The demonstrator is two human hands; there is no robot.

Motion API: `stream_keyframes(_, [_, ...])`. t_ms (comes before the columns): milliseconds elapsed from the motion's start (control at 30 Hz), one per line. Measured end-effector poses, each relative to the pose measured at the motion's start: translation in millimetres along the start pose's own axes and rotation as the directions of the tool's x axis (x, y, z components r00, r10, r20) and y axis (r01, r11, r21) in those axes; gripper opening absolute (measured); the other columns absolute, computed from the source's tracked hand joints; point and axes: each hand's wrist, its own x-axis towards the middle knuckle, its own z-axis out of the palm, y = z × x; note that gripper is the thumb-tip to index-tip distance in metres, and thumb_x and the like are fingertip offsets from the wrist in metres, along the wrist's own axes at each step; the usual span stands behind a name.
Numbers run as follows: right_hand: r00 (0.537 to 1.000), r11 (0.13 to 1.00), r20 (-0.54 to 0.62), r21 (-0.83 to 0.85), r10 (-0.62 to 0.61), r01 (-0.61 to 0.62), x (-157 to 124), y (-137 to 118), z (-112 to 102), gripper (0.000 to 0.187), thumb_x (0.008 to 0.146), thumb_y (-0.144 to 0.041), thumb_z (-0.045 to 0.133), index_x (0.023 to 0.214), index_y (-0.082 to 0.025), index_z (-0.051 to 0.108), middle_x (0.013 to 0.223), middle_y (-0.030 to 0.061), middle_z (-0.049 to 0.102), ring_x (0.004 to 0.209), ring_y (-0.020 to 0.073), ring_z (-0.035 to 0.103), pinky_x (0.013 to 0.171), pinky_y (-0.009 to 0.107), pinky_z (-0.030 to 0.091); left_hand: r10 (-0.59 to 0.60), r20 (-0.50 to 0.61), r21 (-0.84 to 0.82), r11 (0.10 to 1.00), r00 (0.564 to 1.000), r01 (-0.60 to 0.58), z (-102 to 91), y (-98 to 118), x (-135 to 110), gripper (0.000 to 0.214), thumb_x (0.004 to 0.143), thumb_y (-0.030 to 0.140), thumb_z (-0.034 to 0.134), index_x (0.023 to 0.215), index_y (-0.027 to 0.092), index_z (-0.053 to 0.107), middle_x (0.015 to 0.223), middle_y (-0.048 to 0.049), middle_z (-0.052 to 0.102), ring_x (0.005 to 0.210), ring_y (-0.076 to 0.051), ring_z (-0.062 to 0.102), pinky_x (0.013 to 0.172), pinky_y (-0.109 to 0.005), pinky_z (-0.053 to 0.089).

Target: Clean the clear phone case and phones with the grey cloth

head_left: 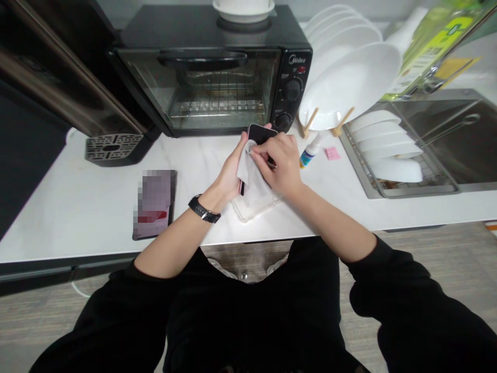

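Note:
A dark-screened phone rests in my left hand, whose fingers wrap round its edges. Over part of its screen lies a light grey cloth, pinched between the thumb and fingers of my right hand. The cloth hangs down across the phone's lower part and hides much of it. On the counter just below my hands is a clear phone case, partly covered by the cloth. A small spray bottle with a blue label stands to the right of my right hand.
A black toaster oven stands behind my hands. White plates lean in a wooden rack beside it; bowls sit in the sink's basket. A pink note lies near the bottle. Another device with a blurred screen lies left.

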Motion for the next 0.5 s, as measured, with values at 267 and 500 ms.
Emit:
stream_keyframes(267, [0.957,0.963,0.129,0.097,-0.261,0.25,-1.5,-5.1,6.0,0.028,0.111,-0.043,0.054,0.102,-0.026,0.074,0.086,-0.0003,0.071,0.09,0.02,0.06,0.086,0.039,0.038,0.207,-0.069,-0.038,0.977,0.976,-0.21,-3.2,26.1,2.3,0.068,0.114,0.06,0.015,0.162,0.029,0.051,0.099,-0.0058,0.078,0.123,-0.028,0.074,0.105,-0.043,0.06])
stream_keyframes(500, [0.997,0.999,0.075,-0.046,-0.006,0.009,-1.7,2.4,-0.5,0.036,0.113,-0.047,0.045,0.101,-0.025,0.071,0.08,0.0005,0.064,0.093,0.0237,0.061,0.095,0.046,0.045,0.157,0.056,-0.005,0.988,0.986,-0.157,-7.3,24.4,-0.3,0.063,0.112,0.064,0.034,0.156,0.027,0.058,0.124,-0.0071,0.078,0.141,-0.034,0.064,0.115,-0.05,0.054])
